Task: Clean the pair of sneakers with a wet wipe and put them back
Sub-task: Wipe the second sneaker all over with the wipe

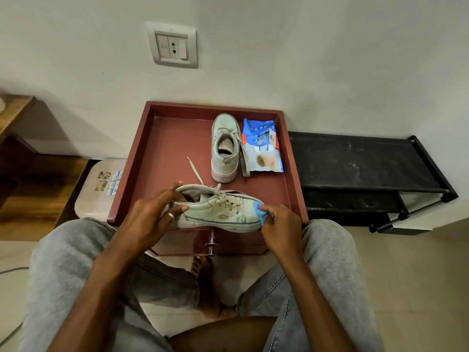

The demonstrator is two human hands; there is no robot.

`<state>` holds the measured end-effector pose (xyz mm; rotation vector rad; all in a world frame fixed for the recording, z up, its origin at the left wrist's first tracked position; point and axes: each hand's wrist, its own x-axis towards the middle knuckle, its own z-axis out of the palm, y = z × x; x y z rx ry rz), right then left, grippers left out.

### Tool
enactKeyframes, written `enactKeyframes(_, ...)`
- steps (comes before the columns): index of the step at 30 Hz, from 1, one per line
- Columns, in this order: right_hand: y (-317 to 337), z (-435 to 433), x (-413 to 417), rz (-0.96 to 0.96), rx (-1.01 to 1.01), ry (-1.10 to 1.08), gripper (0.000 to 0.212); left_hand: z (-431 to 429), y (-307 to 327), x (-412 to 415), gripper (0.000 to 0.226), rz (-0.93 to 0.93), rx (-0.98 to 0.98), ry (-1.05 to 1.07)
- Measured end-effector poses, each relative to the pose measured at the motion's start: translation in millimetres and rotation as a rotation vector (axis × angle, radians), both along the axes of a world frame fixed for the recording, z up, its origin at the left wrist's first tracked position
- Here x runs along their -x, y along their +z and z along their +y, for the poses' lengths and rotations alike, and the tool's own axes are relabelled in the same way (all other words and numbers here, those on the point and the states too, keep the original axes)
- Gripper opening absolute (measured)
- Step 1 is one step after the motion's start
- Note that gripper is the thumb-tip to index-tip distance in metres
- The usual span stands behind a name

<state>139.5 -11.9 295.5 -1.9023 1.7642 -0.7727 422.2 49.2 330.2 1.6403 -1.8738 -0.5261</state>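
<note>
The person sits facing a maroon counter [132, 161] with a raised rim, knees to either side of it. The near sneaker [223, 212] lies across the counter's front edge, heel to the left and toe to the right, with its pale side panel facing the camera. The left hand [152, 212] has its grip closed on the heel: the fingers hook over the collar and the thumb presses on the side. A ring [170, 216] shows on one finger. The right hand [281, 224] has its fingers curled, its grip tight on a bunched blue wipe [260, 212] held against the toe cap. A loose lace [194, 170] trails from this shoe toward the back of the counter.

The far sneaker [225, 148] stands upright further back, toe toward the wall. A blue-and-white pack [262, 148] lies flat just to its right, touching or nearly touching it. A metal knob [211, 243] juts from the counter's front below the near sneaker. A black rack [360, 161] stands to the right against the wall, and a socket [173, 48] is set in the wall above.
</note>
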Motion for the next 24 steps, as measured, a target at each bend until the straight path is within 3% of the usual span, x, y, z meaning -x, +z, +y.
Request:
enactKeyframes(2,-1,-1,0,-0.012,0.011,0.014,0.028,3,-2,-4,0.037,-0.063,-0.081,0.048)
enactKeyframes(5,-2,-1,1,-0.044,0.014,0.025,0.026,7,0,-5,0.059,-0.173,-0.18,0.122)
enactKeyframes(7,-1,-1,0,-0.037,0.022,0.034,0.026,8,3,1,0.066,-0.235,-0.071,0.143)
enactKeyframes(10,1,1,-1,0.046,0.094,0.063,0.024,6,7,22,0.056,-0.276,0.106,0.165)
enactKeyframes(16,-4,26,-29,0.304,0.196,0.285,0.043,-8,-20,36,0.057,-0.453,-0.066,0.042)
enactKeyframes(24,-15,-19,-6,0.335,0.161,0.043,0.028,-11,-27,34,0.038,-0.481,-0.054,0.012)
